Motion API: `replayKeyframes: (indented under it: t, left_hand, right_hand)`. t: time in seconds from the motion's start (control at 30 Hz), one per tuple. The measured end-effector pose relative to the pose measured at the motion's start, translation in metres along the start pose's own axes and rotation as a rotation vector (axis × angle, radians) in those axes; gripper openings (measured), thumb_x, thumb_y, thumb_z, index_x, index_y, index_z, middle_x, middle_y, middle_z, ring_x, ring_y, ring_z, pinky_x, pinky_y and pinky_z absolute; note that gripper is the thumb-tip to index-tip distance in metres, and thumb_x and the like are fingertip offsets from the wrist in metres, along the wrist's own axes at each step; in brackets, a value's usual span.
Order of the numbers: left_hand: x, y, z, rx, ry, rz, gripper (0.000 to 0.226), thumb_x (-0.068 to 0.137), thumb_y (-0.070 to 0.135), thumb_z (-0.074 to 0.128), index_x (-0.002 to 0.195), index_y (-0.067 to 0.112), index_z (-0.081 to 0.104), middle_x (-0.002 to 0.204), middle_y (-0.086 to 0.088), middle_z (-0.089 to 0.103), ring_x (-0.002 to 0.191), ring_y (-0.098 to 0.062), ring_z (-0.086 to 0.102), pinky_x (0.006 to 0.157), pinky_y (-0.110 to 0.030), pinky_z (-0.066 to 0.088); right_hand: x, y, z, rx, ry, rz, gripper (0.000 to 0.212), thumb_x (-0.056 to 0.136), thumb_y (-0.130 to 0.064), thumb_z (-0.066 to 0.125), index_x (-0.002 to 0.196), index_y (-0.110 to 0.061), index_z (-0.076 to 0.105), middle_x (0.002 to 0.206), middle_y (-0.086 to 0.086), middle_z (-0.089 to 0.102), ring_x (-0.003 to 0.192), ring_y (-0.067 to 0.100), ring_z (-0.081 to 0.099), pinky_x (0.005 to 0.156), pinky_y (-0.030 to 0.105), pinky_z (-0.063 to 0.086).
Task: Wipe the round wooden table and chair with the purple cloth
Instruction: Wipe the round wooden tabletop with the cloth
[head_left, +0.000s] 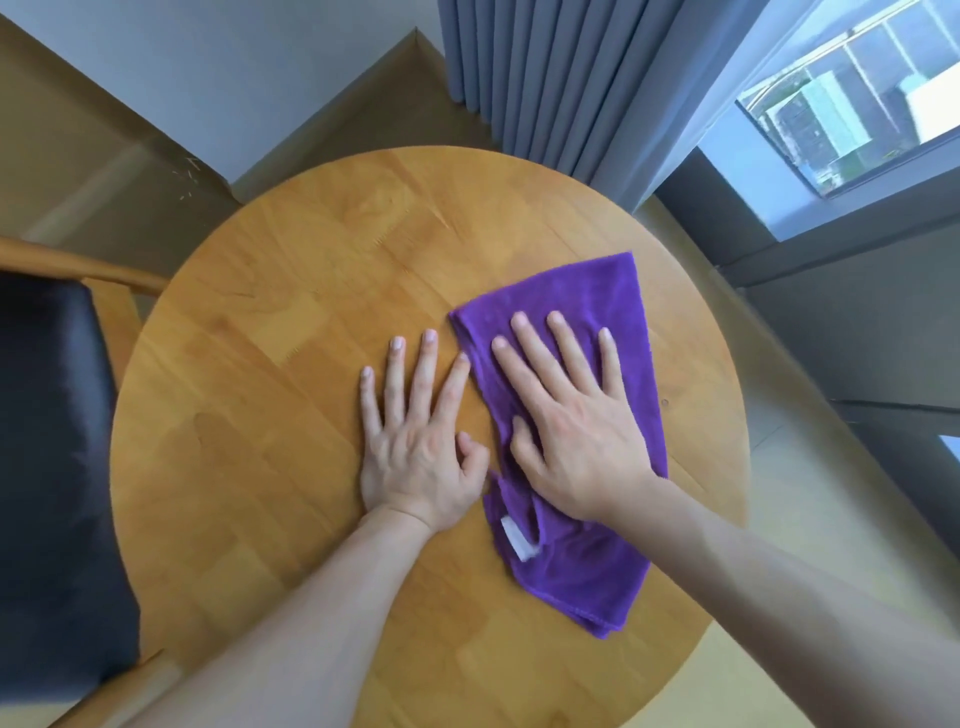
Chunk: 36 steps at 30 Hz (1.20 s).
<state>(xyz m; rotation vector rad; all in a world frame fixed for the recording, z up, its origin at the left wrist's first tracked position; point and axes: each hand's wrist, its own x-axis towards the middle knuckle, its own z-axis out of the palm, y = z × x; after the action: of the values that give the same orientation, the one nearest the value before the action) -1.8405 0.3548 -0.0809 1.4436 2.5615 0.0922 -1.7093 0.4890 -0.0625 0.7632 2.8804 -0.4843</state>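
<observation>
On the right half of the round wooden worktop, the right hand lies flat with fingers straight and spread, pressing down on the purple cloth. Just beside it the left hand rests palm-down on bare wood, fingers straight and fanned, its forefinger tip touching the cloth's left edge. The cloth is folded into a long strip running from the near right rim up toward the curtain. A small white label sticks out near the cloth's lower left fold; any writing on it is too small to read. To the left, a wooden chair with a black cushioned seat stands close against the worktop. Beyond the far rim hang grey-blue pleated curtains, with a window to their right.
</observation>
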Motion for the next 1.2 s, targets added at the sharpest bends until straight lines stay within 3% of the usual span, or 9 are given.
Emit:
replayKeyframes:
  t: [0.1,0.17,0.4,0.5,0.63,0.8,1.03,1.1,1.2]
  left_hand:
    - [-0.001,-0.001,0.002,-0.009,0.025,0.004,0.084,0.070,0.031,0.049,0.153,0.020,0.039,0.171,-0.008,0.017,0.158,-0.033,0.009,0.124,-0.062,0.013]
    - [0.000,-0.002,0.002,-0.012,0.030,-0.001,0.089,0.070,0.032,0.049,0.157,0.022,0.035,0.171,-0.007,0.017,0.158,-0.033,0.009,0.124,-0.062,0.013]
    - [0.000,-0.001,0.001,0.005,0.021,-0.004,0.092,0.070,0.032,0.047,0.160,0.025,0.031,0.171,-0.008,0.018,0.158,-0.033,0.009,0.125,-0.061,0.010]
    - [-0.001,-0.002,0.000,0.025,0.019,-0.001,0.089,0.073,0.031,0.043,0.161,0.026,0.028,0.171,-0.008,0.016,0.158,-0.034,0.009,0.125,-0.060,0.010]
    - [0.000,-0.002,-0.001,0.028,0.017,-0.003,0.090,0.071,0.031,0.043,0.160,0.024,0.031,0.171,-0.008,0.016,0.158,-0.034,0.010,0.124,-0.062,0.012]
    - [0.001,-0.002,0.000,-0.011,0.021,-0.002,0.092,0.069,0.031,0.049,0.158,0.023,0.034,0.171,-0.008,0.017,0.158,-0.033,0.010,0.124,-0.061,0.011]
    - [0.000,-0.003,0.001,-0.009,0.030,0.000,0.090,0.071,0.032,0.047,0.160,0.024,0.031,0.171,-0.008,0.017,0.158,-0.033,0.009,0.124,-0.062,0.011]
    - [-0.001,-0.003,0.001,-0.006,0.036,0.000,0.090,0.071,0.032,0.047,0.159,0.024,0.031,0.171,-0.008,0.017,0.158,-0.034,0.009,0.124,-0.062,0.011]
    - [-0.002,-0.003,0.002,-0.005,0.035,0.012,0.091,0.071,0.032,0.049,0.160,0.024,0.031,0.171,-0.009,0.017,0.158,-0.034,0.010,0.124,-0.062,0.011]
  right_hand:
    - [-0.015,0.038,-0.008,-0.032,-0.040,-0.190,0.071,0.094,-0.041,0.046,0.162,-0.026,0.029,0.171,-0.005,0.019,0.159,0.025,0.012,0.125,0.060,0.009]
    - [-0.006,0.057,-0.013,-0.041,-0.019,-0.164,0.071,0.094,-0.044,0.046,0.161,-0.027,0.031,0.170,-0.006,0.022,0.158,0.024,0.016,0.125,0.059,0.011]
    - [0.059,0.017,-0.016,0.017,0.157,0.392,0.078,0.086,-0.042,0.045,0.161,-0.023,0.030,0.171,-0.001,0.020,0.157,0.030,0.014,0.125,0.059,0.005]
    - [0.065,-0.012,-0.011,0.068,0.180,0.496,0.078,0.087,-0.038,0.043,0.161,-0.019,0.028,0.171,0.001,0.017,0.158,0.030,0.010,0.125,0.058,0.004]
    - [0.035,-0.017,-0.003,0.075,0.113,0.241,0.076,0.089,-0.035,0.042,0.161,-0.018,0.029,0.171,0.001,0.018,0.159,0.029,0.010,0.124,0.060,0.009]
    - [0.023,0.045,-0.016,-0.030,0.010,-0.178,0.080,0.081,-0.034,0.043,0.159,-0.018,0.037,0.169,0.000,0.026,0.157,0.029,0.019,0.126,0.056,0.010]
    - [0.087,0.014,-0.024,0.114,0.244,0.532,0.078,0.084,-0.030,0.046,0.160,-0.019,0.032,0.171,-0.001,0.020,0.158,0.026,0.011,0.127,0.053,0.005]
    - [0.086,-0.004,-0.019,0.154,0.248,0.564,0.079,0.085,-0.029,0.043,0.161,-0.018,0.028,0.171,0.000,0.016,0.159,0.027,0.007,0.127,0.054,0.003]
    - [0.065,-0.006,-0.011,0.133,0.225,0.373,0.076,0.085,-0.023,0.042,0.160,-0.017,0.032,0.170,0.001,0.021,0.158,0.028,0.011,0.127,0.054,0.005]
